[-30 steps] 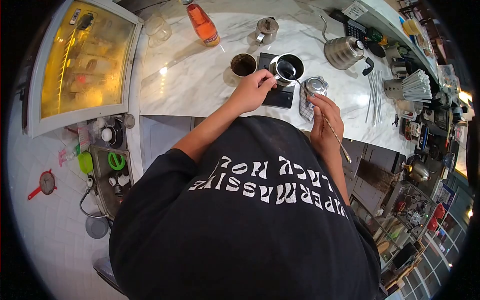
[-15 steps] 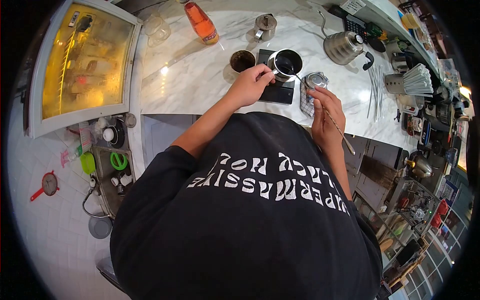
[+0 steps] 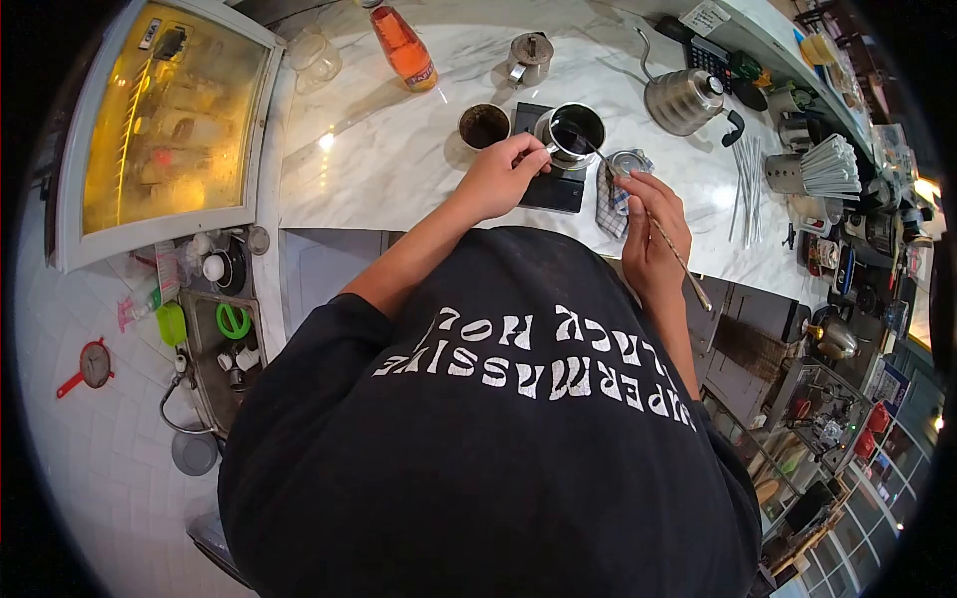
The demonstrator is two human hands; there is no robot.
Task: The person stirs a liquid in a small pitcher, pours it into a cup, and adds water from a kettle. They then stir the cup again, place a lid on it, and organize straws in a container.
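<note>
Dimly, a spoon (image 3: 680,261) ends inside the cup (image 3: 569,158); right grip (image 3: 653,249) pinches spoon, left grip (image 3: 500,178) the handle (image 3: 551,149).

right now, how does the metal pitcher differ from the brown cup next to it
The metal pitcher sits on the black scale; the brown cup stands on the marble counter. The pitcher has a wider mouth than the cup. The left hand has its grip on the pitcher's handle, not on the cup. A long spoon reaches into the pitcher, none into the cup. Both are upright, with dark contents.
</note>
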